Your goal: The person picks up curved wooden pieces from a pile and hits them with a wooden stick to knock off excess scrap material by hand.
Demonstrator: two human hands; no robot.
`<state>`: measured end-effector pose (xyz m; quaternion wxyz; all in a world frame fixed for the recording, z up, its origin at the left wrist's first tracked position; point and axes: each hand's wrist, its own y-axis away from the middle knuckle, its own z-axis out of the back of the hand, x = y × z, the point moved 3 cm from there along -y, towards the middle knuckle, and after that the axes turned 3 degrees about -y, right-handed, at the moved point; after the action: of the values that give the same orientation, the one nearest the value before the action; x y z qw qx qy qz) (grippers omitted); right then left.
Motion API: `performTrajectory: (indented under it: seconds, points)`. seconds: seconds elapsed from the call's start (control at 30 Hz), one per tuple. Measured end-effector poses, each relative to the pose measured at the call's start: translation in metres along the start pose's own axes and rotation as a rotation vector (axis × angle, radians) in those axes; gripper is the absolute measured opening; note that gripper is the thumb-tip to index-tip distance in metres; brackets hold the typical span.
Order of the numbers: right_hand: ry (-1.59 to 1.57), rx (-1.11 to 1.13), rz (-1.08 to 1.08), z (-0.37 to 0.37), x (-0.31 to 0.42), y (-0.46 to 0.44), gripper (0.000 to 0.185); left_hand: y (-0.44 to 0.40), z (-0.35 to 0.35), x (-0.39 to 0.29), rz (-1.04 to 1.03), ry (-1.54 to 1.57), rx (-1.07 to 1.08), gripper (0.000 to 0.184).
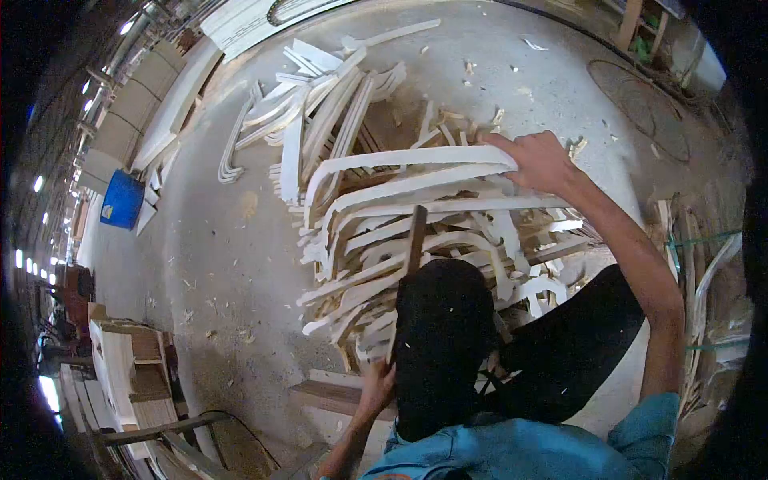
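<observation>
My right hand (538,162) grips the right end of a pale, curved wooden piece (400,158), with its thumb and fingers round that end. The piece lies across the top of a heap of similar curved pieces (376,280) on the floor. Low in the view, beside my knee, my left hand (378,382) is closed round the lower end of a narrow wooden strip (416,240). That strip stands up past the left side of my knee, its darker upper end over the heap. My left fingertips are partly hidden.
Another stack of bent pieces (336,112) lies beyond the heap. A blue bin (123,199) stands at the left, near long pale boards (176,108). Stacked timber (120,368) is at the lower left. A wooden block (328,395) lies by my left hand. Scraps dot the floor.
</observation>
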<state>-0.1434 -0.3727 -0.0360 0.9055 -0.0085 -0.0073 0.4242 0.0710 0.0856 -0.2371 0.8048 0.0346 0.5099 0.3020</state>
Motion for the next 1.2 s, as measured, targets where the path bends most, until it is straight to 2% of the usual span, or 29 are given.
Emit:
performTrajectory:
  seconds: [0.07, 0.13, 0.17, 0.27, 0.37, 0.47, 0.5, 0.57, 0.6, 0.67, 0.7, 0.73, 0.77, 0.87, 0.93, 0.97, 1.0, 1.03, 1.07, 1.1, 1.13, 1.17, 1.2]
  points:
    - [0.043, -0.058, 0.042, -0.004, -0.002, 0.001, 0.075, 0.002, -0.002, -0.070, 0.008, 0.340, 0.077, 0.036]
    - [0.062, -0.295, 0.171, 0.003, 0.003, 0.003, 0.075, -0.015, -0.006, -0.064, 0.092, 0.397, 0.050, 0.034]
    - [0.059, -0.302, 0.181, 0.007, 0.003, 0.002, 0.075, -0.024, -0.006, -0.062, 0.167, 0.454, 0.029, 0.031]
    - [0.114, -0.329, 0.176, 0.018, 0.004, 0.003, 0.078, -0.040, 0.004, -0.103, 0.043, 0.374, -0.070, 0.029]
    - [0.086, -0.349, 0.165, 0.019, -0.002, 0.007, 0.080, -0.048, 0.000, -0.092, 0.013, 0.311, -0.089, 0.034]
    - [0.010, -0.318, 0.057, 0.027, -0.006, 0.011, 0.081, -0.042, 0.010, -0.118, 0.056, 0.312, -0.139, 0.039]
    - [-0.063, -0.299, 0.029, 0.037, -0.006, 0.015, 0.081, -0.041, 0.013, -0.115, 0.060, 0.314, -0.143, 0.039]
    - [-0.141, -0.275, 0.001, 0.051, -0.008, 0.021, 0.082, -0.032, 0.019, -0.103, 0.090, 0.111, -0.117, 0.038]
    - [-0.214, -0.215, -0.033, 0.053, -0.012, 0.022, 0.082, -0.023, 0.014, -0.093, -0.039, 0.131, -0.167, 0.035]
    - [-0.289, -0.157, -0.063, 0.059, -0.018, 0.023, 0.082, -0.001, -0.006, -0.028, 0.022, 0.274, -0.116, 0.023]
    - [-0.311, -0.084, -0.033, 0.059, -0.019, 0.024, 0.085, 0.005, -0.011, -0.010, -0.011, 0.333, -0.076, 0.022]
    - [-0.331, -0.009, -0.004, 0.056, -0.021, 0.025, 0.089, 0.010, -0.012, -0.009, -0.042, 0.392, -0.035, 0.021]
    - [-0.333, -0.006, -0.004, 0.048, -0.027, 0.026, 0.089, 0.025, -0.010, -0.010, -0.175, 0.236, -0.031, 0.021]
    - [-0.271, 0.368, -0.083, 0.009, -0.040, 0.029, 0.115, 0.051, -0.002, -0.018, -0.137, 0.190, -0.113, 0.019]
    - [-0.269, 0.390, -0.032, 0.001, -0.038, 0.035, 0.117, 0.054, 0.006, -0.021, -0.061, 0.190, -0.151, 0.016]
    - [-0.264, 0.405, 0.024, -0.001, -0.036, 0.036, 0.119, 0.050, 0.009, -0.023, 0.001, 0.206, -0.167, 0.015]
    - [-0.409, 0.409, 0.041, 0.000, -0.035, 0.035, 0.119, 0.037, 0.013, -0.022, -0.063, 0.322, -0.239, 0.014]
    - [-0.406, 0.412, 0.045, -0.006, -0.039, 0.032, 0.119, 0.023, 0.019, -0.034, -0.134, 0.433, -0.304, 0.013]
    - [-0.393, 0.391, 0.109, -0.015, -0.043, 0.028, 0.117, 0.010, 0.026, -0.044, -0.102, 0.508, -0.352, 0.017]
    - [-0.379, 0.370, 0.172, -0.015, -0.042, 0.025, 0.115, -0.009, 0.042, -0.048, -0.144, 0.364, -0.434, 0.021]
    - [-0.375, 0.372, 0.174, -0.013, -0.042, 0.025, 0.115, -0.029, 0.059, -0.055, -0.255, 0.442, -0.433, 0.020]
    - [-0.443, 0.437, 0.113, -0.004, -0.034, 0.026, 0.110, -0.055, 0.075, -0.065, -0.216, 0.525, -0.500, 0.017]
    - [-0.513, 0.501, 0.051, 0.002, -0.027, 0.027, 0.106, -0.081, 0.096, -0.077, -0.238, 0.327, -0.561, 0.016]
